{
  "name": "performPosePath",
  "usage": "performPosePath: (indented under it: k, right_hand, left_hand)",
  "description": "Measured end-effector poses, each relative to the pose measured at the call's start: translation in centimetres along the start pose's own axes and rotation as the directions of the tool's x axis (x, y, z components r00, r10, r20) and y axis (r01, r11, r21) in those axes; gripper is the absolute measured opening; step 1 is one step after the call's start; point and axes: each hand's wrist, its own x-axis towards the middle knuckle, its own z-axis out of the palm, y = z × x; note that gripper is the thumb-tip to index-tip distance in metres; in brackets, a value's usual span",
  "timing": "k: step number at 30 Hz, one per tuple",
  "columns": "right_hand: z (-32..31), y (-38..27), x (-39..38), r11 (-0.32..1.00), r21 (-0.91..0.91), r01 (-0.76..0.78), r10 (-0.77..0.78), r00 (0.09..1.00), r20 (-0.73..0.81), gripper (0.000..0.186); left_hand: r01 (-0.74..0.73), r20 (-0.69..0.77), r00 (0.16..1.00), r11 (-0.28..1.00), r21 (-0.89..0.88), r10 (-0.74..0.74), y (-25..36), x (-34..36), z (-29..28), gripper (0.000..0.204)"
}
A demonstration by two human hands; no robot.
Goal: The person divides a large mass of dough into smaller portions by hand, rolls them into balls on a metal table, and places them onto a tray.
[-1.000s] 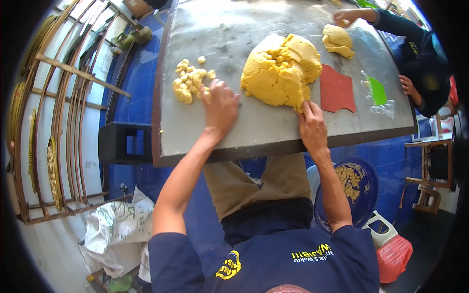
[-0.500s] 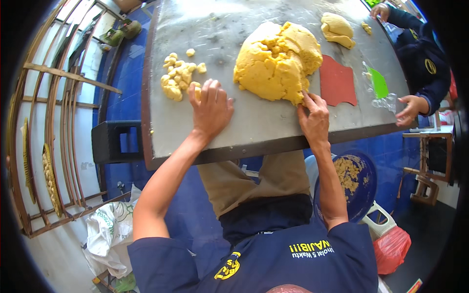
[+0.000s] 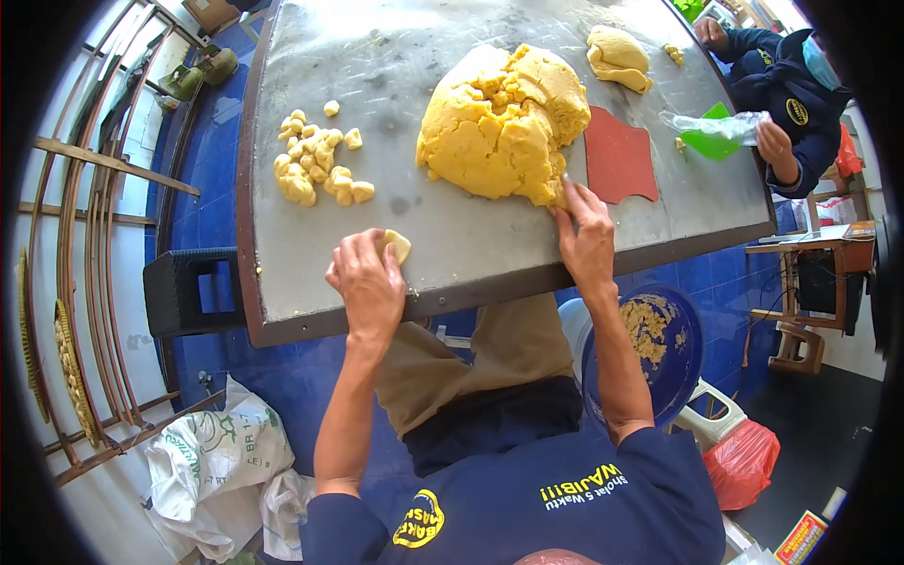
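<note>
My left hand (image 3: 365, 268) is at the table's front edge, fingers curled on a pale piece of dough (image 3: 398, 247). My right hand (image 3: 586, 231) pinches the front right edge of a large, cracked yellow dough mound (image 3: 494, 122). Several small dough lumps (image 3: 313, 155) lie loosely grouped left of the mound, beyond my left hand. A red flat sheet (image 3: 617, 155) lies just right of the mound, beyond my right hand. All rest on the metal table (image 3: 452, 264).
A folded dough piece (image 3: 619, 58) lies farther back. A co-worker (image 3: 800, 113) at the right holds clear plastic over a green sheet (image 3: 702, 143). Below are a blue basin (image 3: 686, 363) and white sacks (image 3: 212, 452); wooden racks (image 3: 94, 245) stand left, a dark stool (image 3: 174, 292) beside the table.
My left hand has drawn back toward the front edge with a dough piece, away from the small lumps. The co-worker's hand has lifted the clear plastic over the green sheet.
</note>
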Motion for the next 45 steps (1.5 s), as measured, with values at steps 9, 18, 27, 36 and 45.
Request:
performPosePath:
  k: [9,18,27,36,45]
  right_hand:
    - [-2.5,-0.3,3.1,0.974,-0.194,0.114,-0.057,0.959,0.276,0.038]
    - [-2.7,0.9,-3.1,0.96,-0.092,0.263,-0.241,0.95,0.199,0.048]
    - [-2.8,0.3,0.9,0.96,-0.209,0.185,-0.115,0.945,0.306,0.037]
    - [-4.0,-2.9,-0.7,0.952,-0.077,0.296,-0.244,0.886,0.394,0.036]
    - [1.6,-12.0,-0.4,0.783,0.296,0.547,-0.606,0.566,0.558,0.035]
  left_hand:
    - [0.169,-0.001,0.975,0.749,-0.64,-0.221,-0.4,-0.8,0.2,0.021]
    - [0.077,-0.099,0.953,0.544,-0.835,-0.288,-1.9,-0.5,0.4,0.02]
    - [0.1,-0.069,0.95,0.509,-0.855,-0.304,-2.1,-0.3,0.5,0.019]
    - [0.093,-0.078,0.941,0.476,-0.875,-0.329,-2.1,-0.3,0.3,0.021]
    - [0.129,-0.085,0.931,0.536,-0.834,-0.356,-2.2,-0.4,0.1,0.022]
